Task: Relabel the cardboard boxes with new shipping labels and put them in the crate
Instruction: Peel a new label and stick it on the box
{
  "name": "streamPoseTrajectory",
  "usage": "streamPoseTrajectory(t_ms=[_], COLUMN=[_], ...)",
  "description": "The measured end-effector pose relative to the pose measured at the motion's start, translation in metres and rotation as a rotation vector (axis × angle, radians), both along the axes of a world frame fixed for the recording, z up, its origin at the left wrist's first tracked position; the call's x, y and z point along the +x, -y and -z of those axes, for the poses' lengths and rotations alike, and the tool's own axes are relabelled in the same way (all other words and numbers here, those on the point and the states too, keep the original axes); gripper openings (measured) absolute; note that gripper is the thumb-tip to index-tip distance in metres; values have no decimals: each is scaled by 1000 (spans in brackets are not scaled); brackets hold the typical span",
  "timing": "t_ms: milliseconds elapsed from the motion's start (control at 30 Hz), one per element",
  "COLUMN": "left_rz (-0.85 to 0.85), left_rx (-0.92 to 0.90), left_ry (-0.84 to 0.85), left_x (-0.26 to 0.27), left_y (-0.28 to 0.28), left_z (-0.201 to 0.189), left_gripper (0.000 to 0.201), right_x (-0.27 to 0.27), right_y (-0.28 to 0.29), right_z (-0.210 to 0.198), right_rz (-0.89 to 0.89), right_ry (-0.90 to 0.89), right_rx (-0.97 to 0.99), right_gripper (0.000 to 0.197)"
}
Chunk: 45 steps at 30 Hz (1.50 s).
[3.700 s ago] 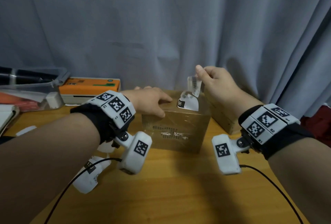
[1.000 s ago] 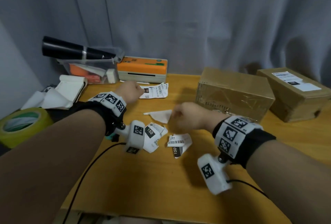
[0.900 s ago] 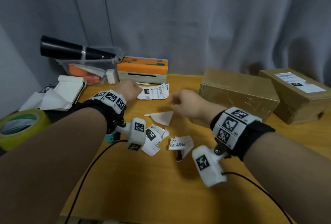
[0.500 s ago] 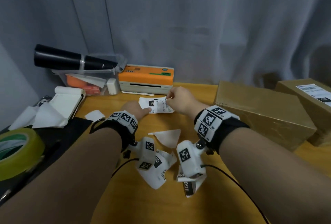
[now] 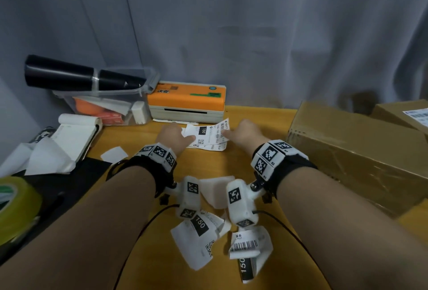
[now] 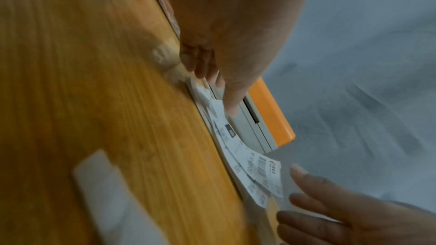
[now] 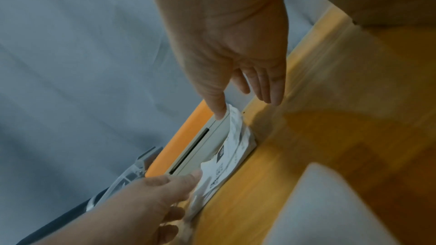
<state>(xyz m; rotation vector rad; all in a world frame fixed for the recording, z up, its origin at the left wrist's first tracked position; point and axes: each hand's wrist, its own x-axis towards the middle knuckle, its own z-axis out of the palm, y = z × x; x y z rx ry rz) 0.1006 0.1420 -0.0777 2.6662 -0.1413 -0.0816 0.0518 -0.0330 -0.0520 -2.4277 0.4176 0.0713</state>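
A small stack of new white shipping labels (image 5: 208, 136) lies in front of the orange label printer (image 5: 187, 102). My left hand (image 5: 185, 136) pinches the top label's left end, thumb on top (image 6: 232, 107). My right hand (image 5: 228, 134) is at the label's right end. Its thumb (image 7: 219, 111) touches the raised corner of the label (image 7: 232, 148) and its fingers (image 6: 330, 211) are straight and spread. A bare cardboard box (image 5: 356, 150) wrapped in tape stands at the right. Behind it, a second box (image 5: 403, 113) carries a label. No crate is in view.
Torn old label scraps (image 5: 196, 236) and backing paper (image 5: 217, 190) lie under my wrists. A clear bin (image 5: 111, 104) with a black roll (image 5: 76, 74) stands at the back left, beside paper sheets (image 5: 74, 132). A yellow tape roll (image 5: 16, 204) sits at the left edge.
My right hand left the peeled scraps on the table and moved forward to the label stack. My left hand stayed at the stack, and the top label's right corner is now raised.
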Motion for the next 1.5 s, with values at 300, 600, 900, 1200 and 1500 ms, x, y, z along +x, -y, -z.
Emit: streamPoseTrajectory(t_ms=[300, 600, 900, 1200, 1500], left_rz=[5, 266, 406, 422, 526], left_rx=[-49, -389, -518, -822, -936], left_ry=[54, 488, 422, 175, -72], left_x=[0, -33, -89, -133, -147], left_y=[2, 20, 42, 65, 69], left_z=[-4, -86, -128, -127, -128], left_gripper=[50, 54, 7, 8, 10], right_x=[6, -22, -77, -126, -144], right_y=[-14, -21, 4, 29, 46], right_z=[5, -46, -79, -78, -85], right_rz=[131, -80, -59, 64, 97], right_ry=[258, 693, 777, 859, 883], right_rx=[119, 171, 356, 405, 97], right_gripper=[19, 14, 12, 11, 28])
